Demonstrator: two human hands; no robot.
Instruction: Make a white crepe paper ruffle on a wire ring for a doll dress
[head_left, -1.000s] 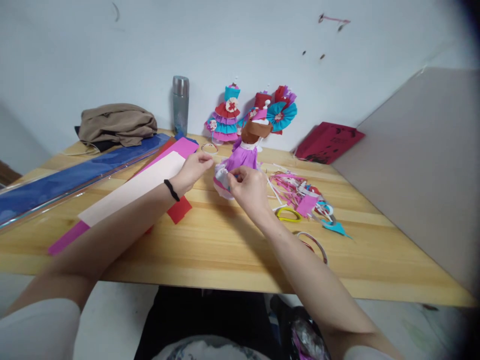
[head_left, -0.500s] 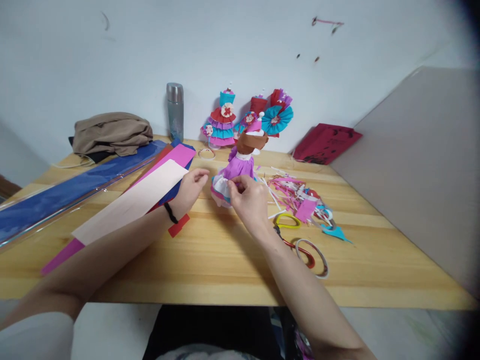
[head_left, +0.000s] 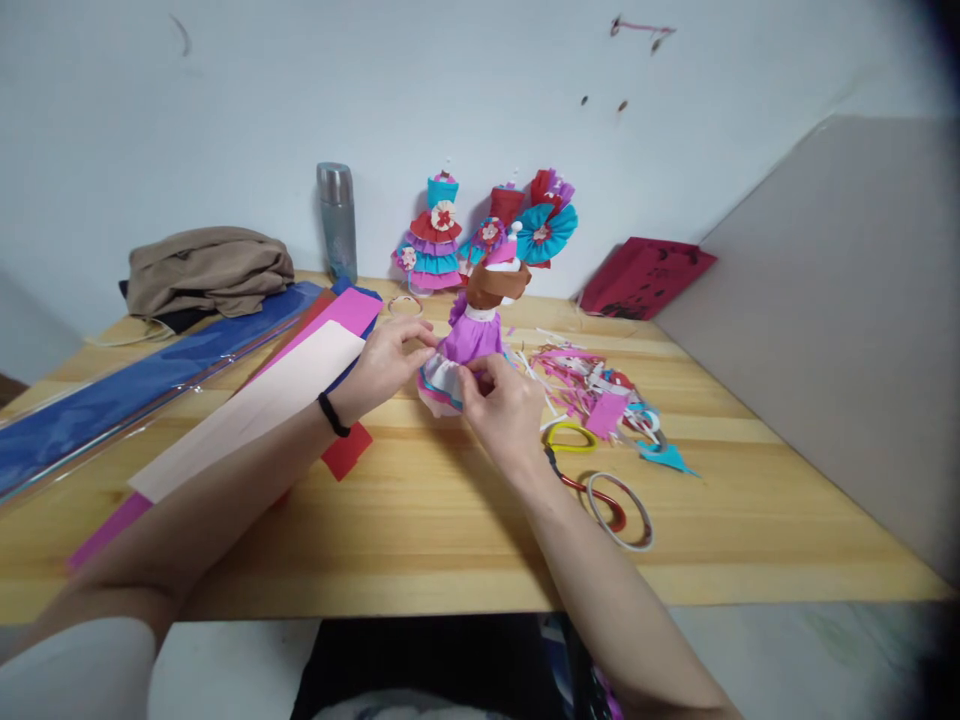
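A small dress form wears a paper dress with a brown top and purple skirt [head_left: 474, 338]. Round the lower skirt runs a white crepe-paper ruffle [head_left: 444, 378] above blue and pink layers. My right hand [head_left: 504, 405] pinches this ruffle at its front right between thumb and fingers. At the ruffle's left edge is my left hand [head_left: 390, 365], its thumb and fingertips closed on the paper. Long strips of pale pink paper [head_left: 247, 410] and magenta paper [head_left: 360, 308] lie under and beside my left forearm. A red paper piece [head_left: 347, 452] is near my left wrist.
Scissors [head_left: 574, 437] and a tape roll [head_left: 621, 510] lie right of my right hand, before paper scraps [head_left: 592, 385]. Behind stand finished paper dresses [head_left: 435, 235], a flask [head_left: 337, 220] and a dark red bag [head_left: 645, 280]. Brown cloth [head_left: 210, 270] lies back left.
My left hand has moved right to the ruffle's left edge, from a spot just beside the skirt. My right hand keeps its pinch on the ruffle. The whole view has shifted slightly.
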